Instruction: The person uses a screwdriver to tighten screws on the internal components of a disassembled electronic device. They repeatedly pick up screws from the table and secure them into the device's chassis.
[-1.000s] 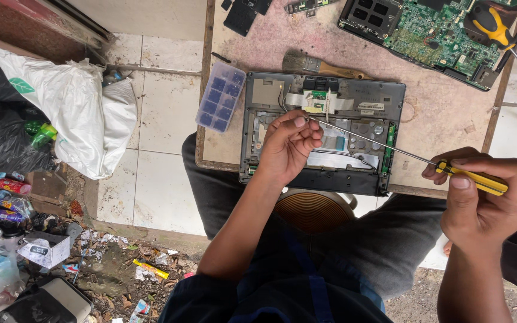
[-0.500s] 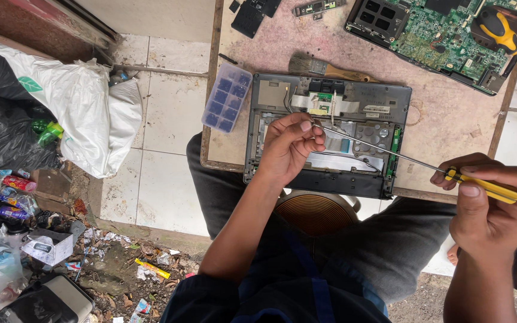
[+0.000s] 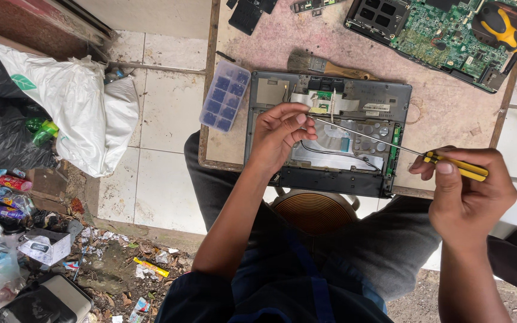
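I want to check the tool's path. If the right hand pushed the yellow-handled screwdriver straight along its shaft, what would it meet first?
Probably the left hand: the right hand aims the yellow-handled screwdriver up-left, its tip at those fingers, above the opened grey laptop base. Depth is unclear.

I log: my right hand (image 3: pixel 471 194) grips a yellow-handled screwdriver (image 3: pixel 396 145); my left hand (image 3: pixel 279 134) pinches its tip over the opened laptop base (image 3: pixel 354 98); brush (image 3: pixel 321 64), blue parts box (image 3: pixel 225 96) on surface (image 3: pixel 450 101).
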